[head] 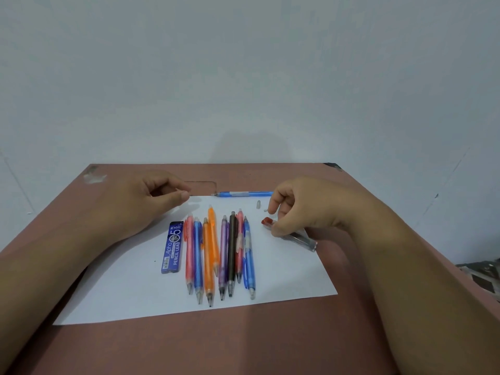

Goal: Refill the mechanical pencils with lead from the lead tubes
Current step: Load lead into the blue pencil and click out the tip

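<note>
While the left hand [151, 201] curls empty, the right hand [295, 209] pinches a clear lead tube [300, 238].

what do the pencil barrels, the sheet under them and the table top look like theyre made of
Pencil barrels: likely plastic, mostly translucent tinted colours with a light sheen; the black one looks opaque.
Sheet: thin matte white paper, lying flat with crisp edges.
Table top: smooth reddish-brown surface, perhaps laminate or painted board; a chipped far corner suggests a coating, but this cannot be confirmed.
</note>
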{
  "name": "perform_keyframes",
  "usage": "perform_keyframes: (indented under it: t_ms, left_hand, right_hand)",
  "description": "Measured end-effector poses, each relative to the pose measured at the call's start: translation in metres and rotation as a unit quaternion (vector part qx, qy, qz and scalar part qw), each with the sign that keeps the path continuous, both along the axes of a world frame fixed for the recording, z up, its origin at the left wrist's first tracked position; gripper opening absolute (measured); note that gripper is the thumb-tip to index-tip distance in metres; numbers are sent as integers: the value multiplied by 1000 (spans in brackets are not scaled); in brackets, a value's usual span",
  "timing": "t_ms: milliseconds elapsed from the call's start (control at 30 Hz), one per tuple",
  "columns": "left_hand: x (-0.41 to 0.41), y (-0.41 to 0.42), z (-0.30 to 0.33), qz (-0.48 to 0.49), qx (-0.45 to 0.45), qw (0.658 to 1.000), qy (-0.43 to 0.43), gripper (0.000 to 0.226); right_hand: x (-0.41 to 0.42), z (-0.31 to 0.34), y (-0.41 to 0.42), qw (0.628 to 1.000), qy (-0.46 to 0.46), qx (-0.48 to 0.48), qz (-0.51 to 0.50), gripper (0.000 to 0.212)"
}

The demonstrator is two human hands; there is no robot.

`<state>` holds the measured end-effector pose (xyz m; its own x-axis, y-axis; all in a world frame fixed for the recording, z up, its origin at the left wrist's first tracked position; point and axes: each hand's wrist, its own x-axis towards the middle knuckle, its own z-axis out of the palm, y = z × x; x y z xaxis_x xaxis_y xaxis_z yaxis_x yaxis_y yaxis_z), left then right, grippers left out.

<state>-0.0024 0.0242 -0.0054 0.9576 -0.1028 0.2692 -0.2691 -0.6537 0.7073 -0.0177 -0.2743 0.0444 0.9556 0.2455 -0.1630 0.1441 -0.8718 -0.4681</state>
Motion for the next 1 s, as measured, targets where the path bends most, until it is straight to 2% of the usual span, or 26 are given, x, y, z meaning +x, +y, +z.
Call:
perform_keyframes:
  t_ms: [167,367,500,667,1000]
  left_hand:
    - [-7,-4,4,-17,-6,1000,-4,14]
    - [-21,-20,13,-80,-39,996,-11,13]
    - [-24,-26,17,-111,-74,991,-15,24]
    - [-25,-30,18,-151,-100,983,-35,31]
    - [-22,-31,17,-155,-76,984,-44,25]
  right_hand:
    - [-9,7,4,984,-29,177,8,21]
    - [-7,-6,19,929,-42,367,12,21]
    - [-3,-15,34,918,-89,384,41,31]
    - [-7,-20,46,912,-123,385,74,29]
    - [-7,-24,48,910,-122,389,82,30]
